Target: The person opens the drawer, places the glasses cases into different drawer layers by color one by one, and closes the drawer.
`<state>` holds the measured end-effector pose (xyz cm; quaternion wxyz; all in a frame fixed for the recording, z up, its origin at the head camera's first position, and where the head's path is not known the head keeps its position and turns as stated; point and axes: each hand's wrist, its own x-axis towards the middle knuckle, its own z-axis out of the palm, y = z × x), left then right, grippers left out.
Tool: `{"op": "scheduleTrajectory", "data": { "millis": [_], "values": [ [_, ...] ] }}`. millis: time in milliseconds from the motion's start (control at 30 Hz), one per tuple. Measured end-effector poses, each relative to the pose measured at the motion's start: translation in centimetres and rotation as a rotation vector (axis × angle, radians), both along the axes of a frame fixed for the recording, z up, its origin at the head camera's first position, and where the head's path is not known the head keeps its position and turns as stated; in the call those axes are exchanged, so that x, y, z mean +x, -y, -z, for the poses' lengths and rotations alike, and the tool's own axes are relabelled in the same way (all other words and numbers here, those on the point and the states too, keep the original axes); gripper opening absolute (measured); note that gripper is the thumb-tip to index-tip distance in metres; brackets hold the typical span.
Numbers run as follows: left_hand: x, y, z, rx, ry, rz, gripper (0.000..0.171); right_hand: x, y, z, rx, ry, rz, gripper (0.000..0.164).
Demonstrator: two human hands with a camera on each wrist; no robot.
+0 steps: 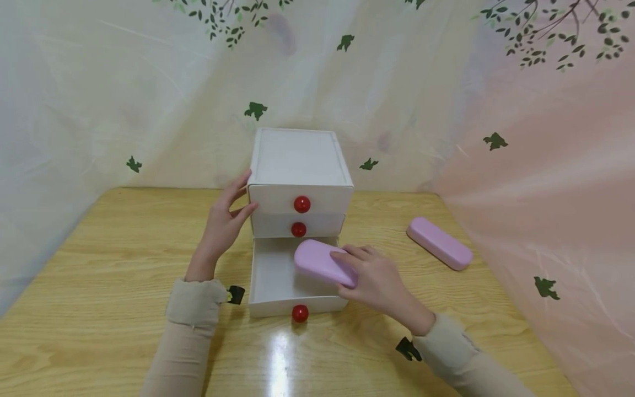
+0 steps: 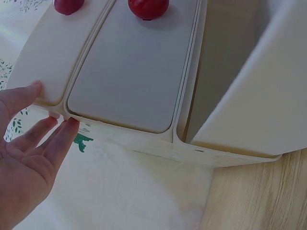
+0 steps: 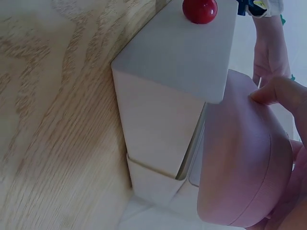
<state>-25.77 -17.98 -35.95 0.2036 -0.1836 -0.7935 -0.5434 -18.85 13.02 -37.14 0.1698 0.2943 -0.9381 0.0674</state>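
A white drawer unit (image 1: 300, 157) with round red knobs stands on the table, its bottom drawer (image 1: 275, 275) pulled out and its upper two drawers closed. My left hand (image 1: 221, 223) rests on the unit's left side, thumb at the front edge of the top drawer and fingers along the side wall. In the right wrist view, my right hand (image 3: 283, 103) grips a pink glasses case (image 3: 240, 158). The head view has that case tilted over the right part of the pulled-out drawer, its left end above the drawer's interior.
A second pink case (image 1: 440, 243) lies on the wooden table (image 1: 124, 264) to the right of the unit. Behind the table hangs a pale cloth (image 1: 198, 82) printed with leaves and birds.
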Motion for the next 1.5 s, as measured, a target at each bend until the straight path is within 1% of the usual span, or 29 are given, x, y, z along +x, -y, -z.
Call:
{"op": "scheduleTrajectory", "data": {
  "millis": [167,500,767,1033,1233,1500],
  "values": [
    [0.0,0.0,-0.1,0.004,0.001,-0.001,0.062,-0.2,1.0,0.2,-0.007,-0.009,-0.023,0.055],
    [0.2,0.0,-0.2,0.008,-0.002,0.009,0.061,-0.7,2.9,1.0,-0.021,0.027,-0.051,0.053],
    [0.2,-0.1,-0.3,-0.001,0.001,0.007,0.061,-1.2,3.7,1.8,0.006,0.012,-0.055,0.051],
    [0.2,0.0,-0.3,0.011,0.021,0.014,0.060,-1.4,4.2,2.2,0.007,0.046,-0.045,0.051],
    [0.2,0.0,-0.3,0.011,0.011,0.014,0.060,-1.7,4.9,2.5,0.034,0.057,-0.054,0.051],
    [0.2,0.0,-0.3,0.009,-0.002,0.016,0.060,-2.2,5.9,3.0,0.031,0.046,-0.077,0.052]
  ]
}}
